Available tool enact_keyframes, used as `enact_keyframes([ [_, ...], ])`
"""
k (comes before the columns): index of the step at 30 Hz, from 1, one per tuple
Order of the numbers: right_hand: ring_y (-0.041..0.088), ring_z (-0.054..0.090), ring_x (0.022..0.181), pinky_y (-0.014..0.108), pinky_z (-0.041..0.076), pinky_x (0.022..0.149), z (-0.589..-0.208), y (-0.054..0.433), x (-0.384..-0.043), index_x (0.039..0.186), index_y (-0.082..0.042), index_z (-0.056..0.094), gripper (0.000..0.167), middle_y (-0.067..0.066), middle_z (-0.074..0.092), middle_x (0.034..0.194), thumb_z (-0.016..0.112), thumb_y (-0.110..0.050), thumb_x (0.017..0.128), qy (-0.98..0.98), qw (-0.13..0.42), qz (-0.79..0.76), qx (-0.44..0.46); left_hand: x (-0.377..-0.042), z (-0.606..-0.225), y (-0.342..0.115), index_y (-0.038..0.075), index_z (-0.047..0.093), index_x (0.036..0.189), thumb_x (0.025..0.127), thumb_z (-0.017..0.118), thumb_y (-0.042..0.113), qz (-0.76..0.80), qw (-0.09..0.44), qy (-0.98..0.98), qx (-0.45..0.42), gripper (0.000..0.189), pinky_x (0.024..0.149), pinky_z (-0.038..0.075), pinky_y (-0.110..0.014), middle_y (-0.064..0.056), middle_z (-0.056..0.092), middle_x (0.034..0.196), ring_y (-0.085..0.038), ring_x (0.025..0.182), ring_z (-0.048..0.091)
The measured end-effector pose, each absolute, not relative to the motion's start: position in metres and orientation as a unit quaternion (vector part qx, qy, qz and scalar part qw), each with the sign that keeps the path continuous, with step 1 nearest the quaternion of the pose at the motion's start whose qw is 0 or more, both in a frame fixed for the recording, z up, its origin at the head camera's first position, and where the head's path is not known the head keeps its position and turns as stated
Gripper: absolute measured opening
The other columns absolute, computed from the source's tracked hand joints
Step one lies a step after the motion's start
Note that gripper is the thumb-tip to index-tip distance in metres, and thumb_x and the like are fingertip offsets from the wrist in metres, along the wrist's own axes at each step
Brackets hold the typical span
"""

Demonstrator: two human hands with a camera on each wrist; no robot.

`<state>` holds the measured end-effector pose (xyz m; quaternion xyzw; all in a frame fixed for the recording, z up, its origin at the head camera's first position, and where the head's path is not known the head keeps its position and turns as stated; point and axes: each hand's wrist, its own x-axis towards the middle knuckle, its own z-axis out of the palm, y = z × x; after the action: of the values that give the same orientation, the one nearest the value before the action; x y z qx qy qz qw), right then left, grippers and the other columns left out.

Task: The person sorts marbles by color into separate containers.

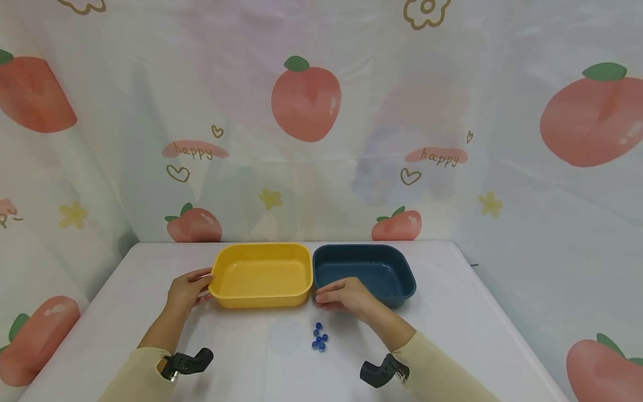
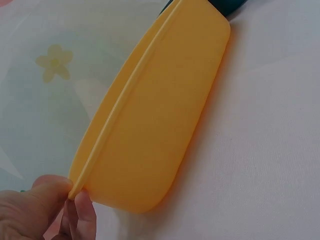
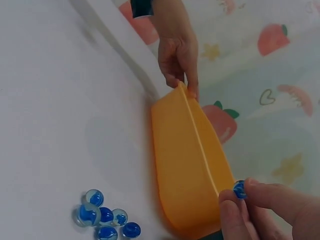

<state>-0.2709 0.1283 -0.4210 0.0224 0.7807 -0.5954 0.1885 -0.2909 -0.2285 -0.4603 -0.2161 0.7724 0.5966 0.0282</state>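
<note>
My left hand [image 1: 187, 290] pinches the rim of the yellow basin [image 1: 261, 300] at its left end. The left wrist view shows that rim [image 2: 120, 110] between thumb and fingers. Between thumb and fingertips my right hand [image 1: 350, 296] pinches a blue glass marble [image 3: 239, 189], close to the near right corner of the yellow basin. The dark blue basin [image 1: 397, 301] stands right beside the yellow one, partly behind the right hand. Several blue marbles [image 1: 319, 339] lie in a loose cluster on the white tabletop, nearer to me than the basins.
A white cloth covers the table [image 1: 241, 357]. Behind it hangs a curtain [image 1: 351, 190] printed with peaches, and more of it hangs along both sides. Each wrist wears a black camera band [image 1: 187, 364].
</note>
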Motion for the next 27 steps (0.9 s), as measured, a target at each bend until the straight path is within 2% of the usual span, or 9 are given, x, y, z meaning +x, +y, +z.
enact_keyframes([
  [12,0.022,0.074,0.085,0.034,0.059,0.079,-0.42,0.119,-0.293,0.107,0.006,0.073,0.025,0.015,0.075,0.094,0.076,-0.006,0.084,0.781,0.186,-0.596,0.022,-0.292,-0.461,-0.229,0.003,0.052,0.141,0.1,0.058,0.022,0.595,0.026,0.774,-0.215,0.046,0.068,0.056,-0.017,-0.024,0.052,0.139,-0.023,0.102,0.063],
  [20,0.021,0.074,0.083,0.032,0.06,0.077,-0.418,0.107,-0.304,0.109,0.007,0.071,0.03,0.016,0.075,0.094,0.078,-0.004,0.082,0.785,0.182,-0.592,0.034,-0.292,-0.46,-0.231,0.003,0.052,0.14,0.099,0.059,0.021,0.595,0.024,0.775,-0.212,0.045,0.07,0.057,-0.02,-0.024,0.054,0.137,-0.016,0.091,0.064],
  [27,0.024,0.075,0.083,0.035,0.059,0.077,-0.415,0.099,-0.309,0.105,0.008,0.072,0.026,0.018,0.075,0.094,0.078,-0.001,0.081,0.784,0.172,-0.596,0.041,-0.291,-0.46,-0.23,0.003,0.051,0.141,0.1,0.058,0.022,0.597,0.025,0.774,-0.209,0.046,0.072,0.057,-0.02,-0.023,0.052,0.139,-0.023,0.103,0.063],
])
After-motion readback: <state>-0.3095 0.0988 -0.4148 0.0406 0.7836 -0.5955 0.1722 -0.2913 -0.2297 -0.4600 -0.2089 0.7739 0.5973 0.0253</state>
